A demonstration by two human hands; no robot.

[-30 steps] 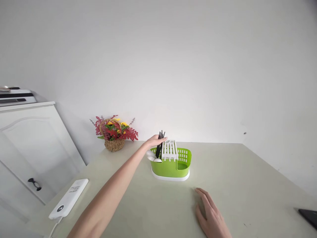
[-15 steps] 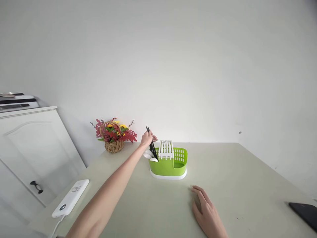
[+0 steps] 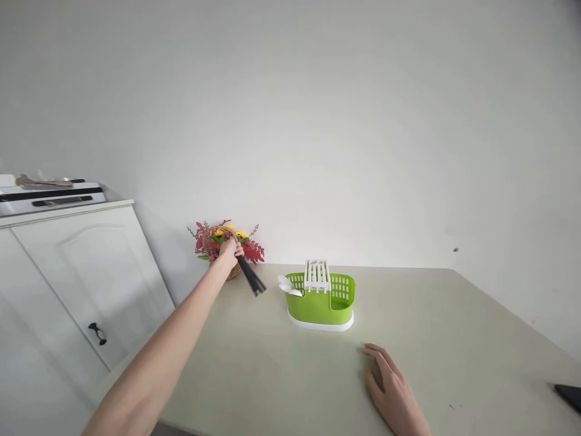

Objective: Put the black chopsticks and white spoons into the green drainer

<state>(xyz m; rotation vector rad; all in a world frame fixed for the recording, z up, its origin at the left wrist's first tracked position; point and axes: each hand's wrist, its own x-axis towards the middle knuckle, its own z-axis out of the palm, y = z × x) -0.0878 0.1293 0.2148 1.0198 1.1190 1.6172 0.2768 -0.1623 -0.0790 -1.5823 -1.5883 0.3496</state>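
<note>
A bundle of black chopsticks (image 3: 251, 277) is gripped in my left hand (image 3: 231, 249), slanting down to the right and slightly blurred. That hand is in front of the flower basket (image 3: 235, 271) and hides part of it. To its right stands a green plastic caddy (image 3: 318, 310) with a white base. White spoons (image 3: 285, 284) lean out of the caddy's left end, and a white slotted holder (image 3: 317, 275) sits across its middle. My right hand (image 3: 394, 390) rests on the table, fingers stretched and lightly bent, holding nothing.
A white cabinet (image 3: 91, 260) with a black handle is at the left, with a white and black device (image 3: 63, 197) on top. The dark corner of a flat object (image 3: 569, 396) lies at the table's right edge. A wall closes off the back.
My left hand has lifted the chopsticks out of the caddy and carried them left, to the flower basket. The spoons stay. The view has turned a little left; my right hand still rests on the table.
</note>
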